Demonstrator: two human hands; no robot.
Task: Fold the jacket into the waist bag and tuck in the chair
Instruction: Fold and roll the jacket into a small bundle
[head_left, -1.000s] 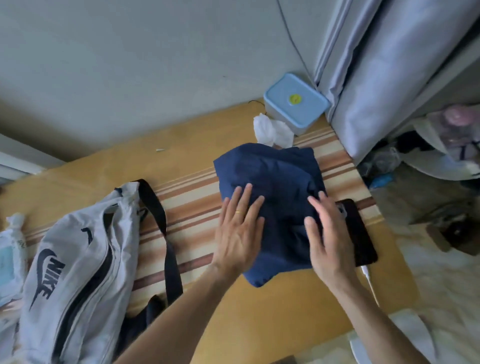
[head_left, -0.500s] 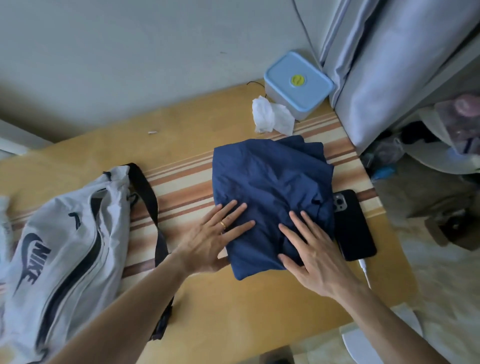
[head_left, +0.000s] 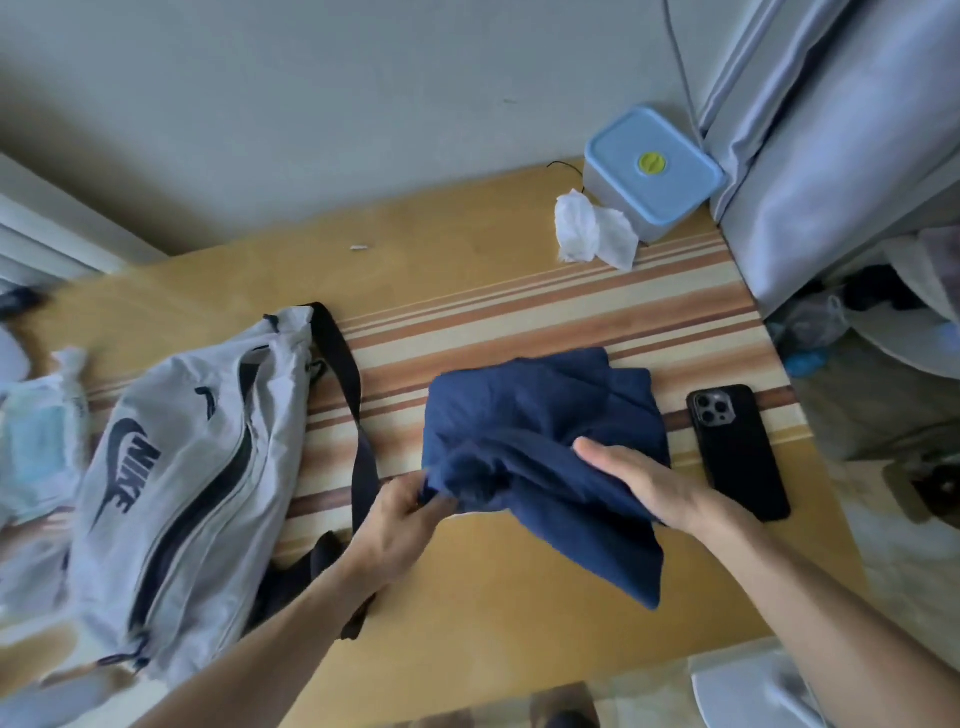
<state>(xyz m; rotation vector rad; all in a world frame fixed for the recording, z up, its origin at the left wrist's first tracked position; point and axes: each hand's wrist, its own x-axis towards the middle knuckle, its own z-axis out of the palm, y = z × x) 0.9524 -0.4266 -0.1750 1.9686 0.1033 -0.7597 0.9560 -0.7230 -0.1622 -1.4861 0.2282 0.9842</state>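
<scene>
The navy jacket (head_left: 535, 415), folded into a bundle, lies on the wooden table (head_left: 467, 270) right of centre. My left hand (head_left: 400, 514) pinches its near left corner and lifts it. My right hand (head_left: 644, 483) grips the jacket's right side, thumb on top, with a flap hanging toward the front edge. The grey waist bag (head_left: 176, 483) with a dark logo and black strap lies at the left, its zipper open. A white chair corner (head_left: 743, 686) shows at the bottom right.
A black phone (head_left: 737, 449) lies face down just right of the jacket. A blue lidded box (head_left: 652, 171) and a crumpled white tissue (head_left: 592, 231) sit at the back right. Curtain (head_left: 831, 130) hangs at the right. Pale packets (head_left: 39, 441) lie at the far left.
Both hands went from pressing flat on the jacket to gripping it. The near edge is now lifted and bunched, and the phone is fully uncovered.
</scene>
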